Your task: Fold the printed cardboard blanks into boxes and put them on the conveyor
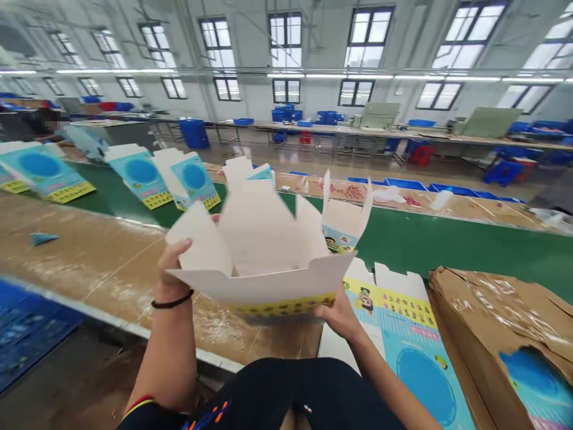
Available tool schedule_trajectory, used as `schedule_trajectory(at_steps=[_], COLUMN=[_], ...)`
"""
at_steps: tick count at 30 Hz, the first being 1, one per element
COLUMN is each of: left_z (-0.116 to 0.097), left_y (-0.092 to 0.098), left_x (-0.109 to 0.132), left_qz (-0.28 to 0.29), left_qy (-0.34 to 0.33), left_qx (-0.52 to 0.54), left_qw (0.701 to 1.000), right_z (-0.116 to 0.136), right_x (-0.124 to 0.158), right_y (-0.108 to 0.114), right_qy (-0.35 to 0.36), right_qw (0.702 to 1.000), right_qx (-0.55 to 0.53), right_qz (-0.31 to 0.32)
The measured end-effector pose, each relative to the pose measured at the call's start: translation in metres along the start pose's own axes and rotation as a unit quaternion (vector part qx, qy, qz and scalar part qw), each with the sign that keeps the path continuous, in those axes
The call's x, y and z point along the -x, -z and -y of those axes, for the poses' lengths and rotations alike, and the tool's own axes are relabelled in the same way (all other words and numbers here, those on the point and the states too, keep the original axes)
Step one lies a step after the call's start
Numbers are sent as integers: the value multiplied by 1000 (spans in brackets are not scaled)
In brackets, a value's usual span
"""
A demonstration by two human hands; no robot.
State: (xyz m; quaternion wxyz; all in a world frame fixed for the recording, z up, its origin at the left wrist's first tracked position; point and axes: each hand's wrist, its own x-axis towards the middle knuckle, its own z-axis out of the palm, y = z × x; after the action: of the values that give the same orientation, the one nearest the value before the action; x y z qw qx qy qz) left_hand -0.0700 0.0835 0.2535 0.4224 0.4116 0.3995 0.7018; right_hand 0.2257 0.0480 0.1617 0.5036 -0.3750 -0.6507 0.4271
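Note:
An unfolded cardboard box (264,239), white inside with its top flaps standing out, is held up in front of me, tilted so I look into it. My left hand (173,263) is closed on its left side flap. Under the lower right corner, where a yellow and blue printed side shows, my right hand (338,310) grips the box with the thumb in front. Flat printed cartons (412,340) in blue and yellow lie by my right forearm. Behind the held box, another open box (342,221) stands on the green belt.
Several erected boxes (141,170) stand along the green conveyor belt (447,239) to the left. A torn brown carton (496,316) lies at right. A small blue piece (43,238) rests on the brown tabletop (111,257). Far left, a person (49,122) is partly visible.

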Motion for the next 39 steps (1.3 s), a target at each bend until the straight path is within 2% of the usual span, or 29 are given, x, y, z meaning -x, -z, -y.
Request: schedule_trajectory(at_steps=[2, 3, 5, 7, 8, 9, 11, 12, 14, 18, 20, 22, 24, 26, 31, 33, 35, 37, 39], left_z=[-4, -6, -6, -3, 0, 3, 10, 14, 22, 41, 49, 56, 60, 62, 70, 78, 89, 101, 112], left_y=[-11, -16, -21, -22, -22, -22, -21, -22, -23, -30, -37, -46, -53, -57, -62, -63, -62, -59, -51], left_x=[17, 25, 33, 34, 32, 29, 24, 21, 19, 25, 27, 26, 21, 16, 17, 22, 24, 25, 24], left_qz=[106, 145, 185, 197, 202, 208, 225, 229, 220, 185, 185, 161, 120, 103, 197, 204, 183, 153, 123], left_qy=[69, 82, 69, 41, 32, 24, 18, 14, 5, -6, 20, 75, 135, 181, 300, 329, 336, 336, 330], left_qx=[16, 19, 10, -19, -40, -60, -97, -109, -116, -52, -11, 15, 16, -10, -116, -142, -153, -139, -113], left_qw=[992, 986, 980, 979, 978, 976, 969, 967, 969, 981, 982, 984, 983, 978, 926, 911, 911, 919, 929], right_z=[-2, 0, 11, 31, 43, 55, 75, 80, 82, 61, 53, 50, 51, 50, 30, 15, 2, -7, -11], right_x=[-4, -6, -10, -15, -18, -21, -30, -35, -44, -53, -54, -54, -55, -57, -53, -50, -48, -47, -44], right_y=[3, 5, 14, 28, 35, 43, 56, 60, 62, 51, 45, 41, 39, 39, 34, 30, 27, 30, 45], right_qy=[1, 18, 82, 195, 259, 319, 398, 411, 390, 257, 192, 151, 136, 138, 138, 115, 103, 143, 224], right_qw=[1000, 999, 988, 947, 913, 876, 818, 800, 784, 771, 772, 777, 777, 774, 765, 761, 769, 786, 806], right_qx=[0, 19, 100, 204, 258, 312, 402, 435, 475, 504, 492, 477, 475, 478, 476, 478, 476, 470, 443], right_qz=[-5, -19, -79, -156, -182, -183, -110, -46, 90, 292, 353, 382, 390, 392, 412, 423, 415, 376, 321])
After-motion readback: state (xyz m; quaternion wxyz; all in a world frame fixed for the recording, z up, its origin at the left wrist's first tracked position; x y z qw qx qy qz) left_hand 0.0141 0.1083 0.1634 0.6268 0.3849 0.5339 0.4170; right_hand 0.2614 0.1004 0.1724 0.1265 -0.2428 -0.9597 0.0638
